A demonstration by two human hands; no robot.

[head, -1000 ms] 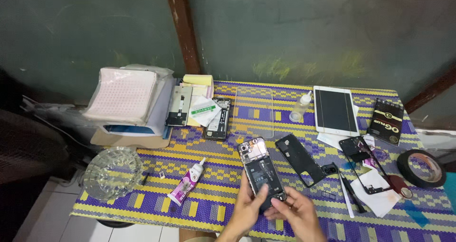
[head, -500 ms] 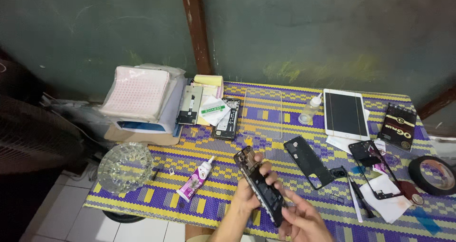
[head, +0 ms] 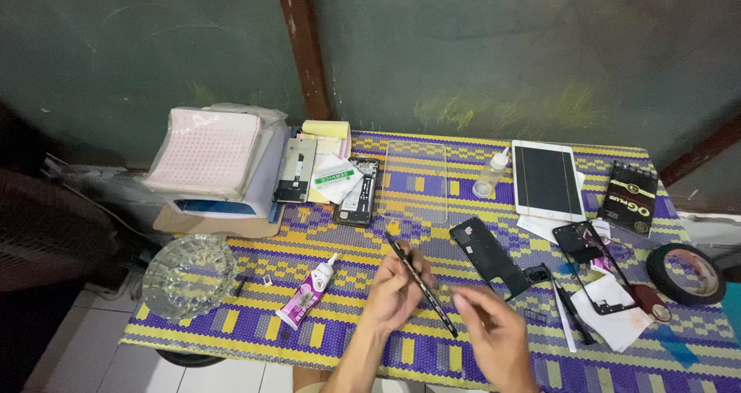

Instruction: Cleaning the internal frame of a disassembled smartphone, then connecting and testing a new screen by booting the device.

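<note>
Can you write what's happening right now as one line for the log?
left hand: holds opened phone edge-up | right hand: open, beside phone | glue tube: on mat

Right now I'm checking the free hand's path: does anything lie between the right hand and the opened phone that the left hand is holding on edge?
Nothing visible does. The right hand hovers just right of the opened phone in the left hand, with only bare woven mat under the gap. The black back cover lies farther back.

Glue tube (head: pixel 306 293) lies between glass dish (head: pixel 189 276) and phone (head: pixel 421 284); tablet (head: pixel 546 180) behind
</note>
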